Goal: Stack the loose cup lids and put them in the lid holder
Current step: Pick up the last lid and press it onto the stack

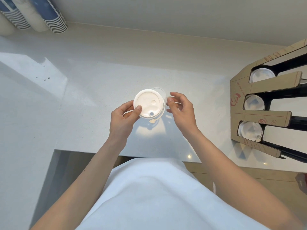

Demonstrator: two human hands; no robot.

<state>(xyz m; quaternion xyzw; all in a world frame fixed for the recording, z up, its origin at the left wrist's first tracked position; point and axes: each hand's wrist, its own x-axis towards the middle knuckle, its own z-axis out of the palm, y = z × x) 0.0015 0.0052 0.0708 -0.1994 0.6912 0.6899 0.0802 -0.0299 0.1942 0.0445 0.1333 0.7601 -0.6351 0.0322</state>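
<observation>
A white round cup lid [147,102] with a small sip hole and plug tab is held above the counter, stacked over at least one more lid whose clear rim [160,90] peeks out behind it. My left hand [123,116] pinches the stack at its left edge, thumb on top. Just right of the stack, my right hand [180,107] hovers with its fingers spread and holds nothing. The cardboard lid holder [240,90] stands at the right with three slots. Each slot holds white lids [261,75].
Stacks of blue-and-white paper cups [53,19] lie at the back left against the wall. The white counter [83,97] has a front edge close to my body, with a cut-out corner at the lower left. Wooden floor shows at the lower right.
</observation>
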